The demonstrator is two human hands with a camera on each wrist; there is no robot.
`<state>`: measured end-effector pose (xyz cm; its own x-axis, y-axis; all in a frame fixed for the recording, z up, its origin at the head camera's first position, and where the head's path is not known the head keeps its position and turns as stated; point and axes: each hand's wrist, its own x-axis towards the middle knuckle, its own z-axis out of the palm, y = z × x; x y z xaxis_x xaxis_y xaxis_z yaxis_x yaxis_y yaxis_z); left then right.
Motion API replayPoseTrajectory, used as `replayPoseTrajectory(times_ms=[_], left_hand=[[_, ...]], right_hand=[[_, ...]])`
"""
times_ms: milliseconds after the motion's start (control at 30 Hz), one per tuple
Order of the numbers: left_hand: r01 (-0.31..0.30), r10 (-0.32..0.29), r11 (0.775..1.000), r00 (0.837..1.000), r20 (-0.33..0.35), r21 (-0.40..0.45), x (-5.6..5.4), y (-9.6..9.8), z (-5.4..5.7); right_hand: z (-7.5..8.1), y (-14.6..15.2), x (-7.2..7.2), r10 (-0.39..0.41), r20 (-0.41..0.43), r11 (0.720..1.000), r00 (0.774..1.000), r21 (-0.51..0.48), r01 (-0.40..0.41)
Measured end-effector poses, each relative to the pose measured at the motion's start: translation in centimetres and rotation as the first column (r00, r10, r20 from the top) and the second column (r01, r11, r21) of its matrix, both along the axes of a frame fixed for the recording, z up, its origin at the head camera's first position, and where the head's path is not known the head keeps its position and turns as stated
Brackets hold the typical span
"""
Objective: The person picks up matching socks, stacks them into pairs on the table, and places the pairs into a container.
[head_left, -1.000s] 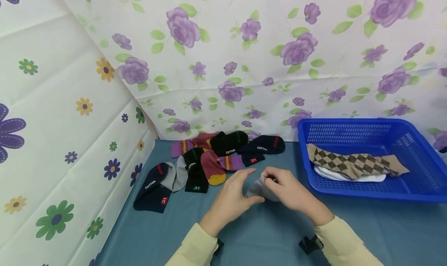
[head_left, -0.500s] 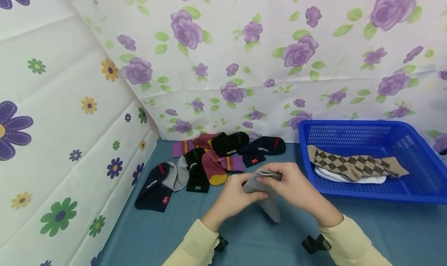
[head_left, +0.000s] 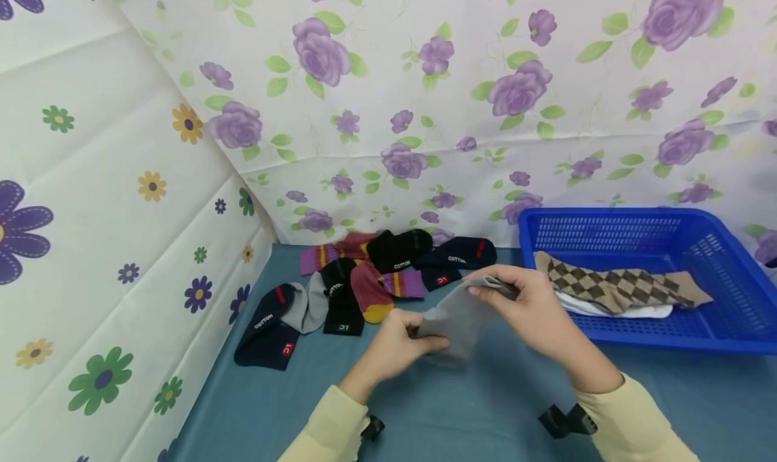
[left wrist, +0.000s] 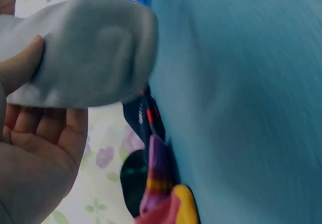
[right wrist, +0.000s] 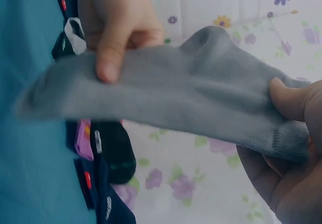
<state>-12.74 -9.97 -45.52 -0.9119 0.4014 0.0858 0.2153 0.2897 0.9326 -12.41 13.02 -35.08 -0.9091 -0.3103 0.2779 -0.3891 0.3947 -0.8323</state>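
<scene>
Garment, head view: left sleeve (head_left: 330,425), between six and seven o'clock, pale cream-yellow, plain, long, ending at the wrist. Right sleeve (head_left: 631,423), at four o'clock, matching in colour; soft creases in the cloth. Left hand (head_left: 397,346) and right hand (head_left: 537,313): bare from the sleeve ends to the fingertips. Worn equipment: left wrist unit (head_left: 373,428), at six o'clock, small, black, angular, partly hidden by the sleeve. Right wrist unit (head_left: 555,421), between four and five o'clock, black, blocky, its three o'clock side greyish with marks too small to read.
</scene>
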Motion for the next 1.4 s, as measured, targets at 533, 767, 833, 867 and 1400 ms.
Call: replayPoseTrajectory(times_ms=[533, 767, 833, 867, 1400], left_hand=[[-0.169, 0.157, 0.982, 0.978, -0.134, -0.082, -0.5, -5.7, -1.6], [-0.29, 0.278, 0.955, 0.945, -0.172, -0.053, -0.8, -6.9, -1.4], [-0.3, 0.288, 0.953, 0.939, -0.191, -0.042, -0.7, -7.1, -1.5], [-0.297, 0.282, 0.954, 0.936, -0.212, -0.041, -0.5, -7.1, -1.5], [-0.148, 0.008, 0.845, 0.965, -0.264, -0.514, 1.6, -6.4, -2.9]], right_hand=[[-2.9, 3.8, -1.1, -0.03, 0.187, 0.988, 0.982, 0.158, 0.0], [-3.9, 3.6, -0.7, 0.017, 0.222, 0.986, 0.975, 0.158, -0.053], [-4.3, 3.5, -0.4, 0.008, 0.177, 0.972, 0.984, 0.228, -0.049], [-4.5, 3.4, -0.2, 0.008, 0.142, 0.962, 0.99, 0.271, -0.046], [-12.6, 3.1, 0.9, 0.139, 0.053, 0.846, 0.989, 0.512, -0.146]])
